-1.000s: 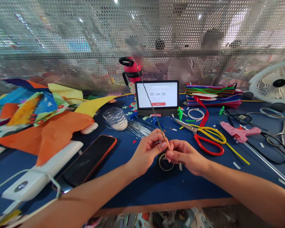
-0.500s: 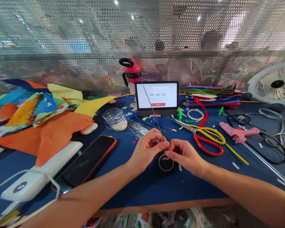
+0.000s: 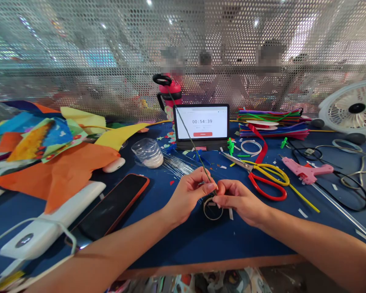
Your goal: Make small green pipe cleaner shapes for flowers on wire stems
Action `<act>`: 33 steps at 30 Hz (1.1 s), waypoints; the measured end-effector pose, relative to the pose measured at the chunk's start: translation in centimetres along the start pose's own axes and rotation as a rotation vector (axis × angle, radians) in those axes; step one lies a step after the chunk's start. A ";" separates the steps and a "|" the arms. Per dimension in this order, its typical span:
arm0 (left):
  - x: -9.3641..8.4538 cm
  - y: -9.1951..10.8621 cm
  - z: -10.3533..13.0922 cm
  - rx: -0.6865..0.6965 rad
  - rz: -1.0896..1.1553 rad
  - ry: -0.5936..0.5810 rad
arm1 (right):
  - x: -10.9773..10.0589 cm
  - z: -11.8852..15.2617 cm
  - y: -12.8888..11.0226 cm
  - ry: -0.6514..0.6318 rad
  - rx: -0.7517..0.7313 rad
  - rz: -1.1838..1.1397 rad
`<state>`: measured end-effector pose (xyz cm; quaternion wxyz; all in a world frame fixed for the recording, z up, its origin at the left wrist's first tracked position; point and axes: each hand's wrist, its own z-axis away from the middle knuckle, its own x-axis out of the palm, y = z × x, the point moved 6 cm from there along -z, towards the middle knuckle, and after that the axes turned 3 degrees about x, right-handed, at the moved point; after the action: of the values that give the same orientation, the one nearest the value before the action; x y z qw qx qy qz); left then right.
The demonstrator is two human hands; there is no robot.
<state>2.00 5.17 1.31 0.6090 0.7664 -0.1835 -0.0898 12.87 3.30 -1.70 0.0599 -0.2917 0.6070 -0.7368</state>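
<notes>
Green and thin, the wire (image 3: 192,143) slants up and leftward from the hands, in front of the tablet (image 3: 212,116) on the far side. The left hand (image 3: 187,197) pinches it near its lower end; the right hand (image 3: 243,202) closes its fingertips on that end. It looks light and springy, probably bendable, so a fingertip hold low down should suit.

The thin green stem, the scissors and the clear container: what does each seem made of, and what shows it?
Thin green stem: perhaps wrapped wire, matte; it stands slim and nearly straight. Scissors: likely metal blades, greyish sheen; handles probably plastic, glossy red and yellow. Clear container: probably thin plastic, see-through with bright highlights.
</notes>
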 end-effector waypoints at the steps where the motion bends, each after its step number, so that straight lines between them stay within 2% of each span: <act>1: 0.0 -0.1 0.0 -0.007 0.006 0.000 | 0.0 0.0 -0.1 0.010 -0.005 0.011; 7: -0.4 -0.4 -0.2 -0.040 0.038 0.039 | -0.1 -0.1 -0.7 0.064 -0.049 0.072; 13: -2.2 -0.7 -1.0 -0.035 0.124 0.195 | -0.3 -0.1 -0.4 0.072 -0.010 0.127; 16: -2.6 -0.8 -1.2 -0.047 0.166 0.220 | -0.4 -0.1 -0.2 0.075 -0.005 0.169; 20: -2.5 -0.9 -1.1 -0.086 0.176 0.230 | -0.4 -0.1 -0.5 0.099 -0.074 0.408; 24: -2.7 -0.3 -1.1 -0.042 0.159 0.231 | -0.7 -0.2 -1.4 0.137 -0.175 0.706; 30: -5.2 1.9 -2.4 0.057 0.031 0.317 | -1.7 -0.3 -3.7 0.222 -0.366 1.096; 31: -5.6 2.1 -2.7 0.047 -0.004 0.322 | -1.5 -0.3 -4.0 0.199 -0.405 1.153; 33: -6.5 2.6 -3.4 0.021 -0.103 0.298 | -0.9 -0.1 -4.3 0.072 -0.475 1.256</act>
<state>-3.15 10.22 4.05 0.6162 0.7859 -0.0524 -0.0045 14.65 4.91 1.92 0.3913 0.1363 0.8086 -0.4177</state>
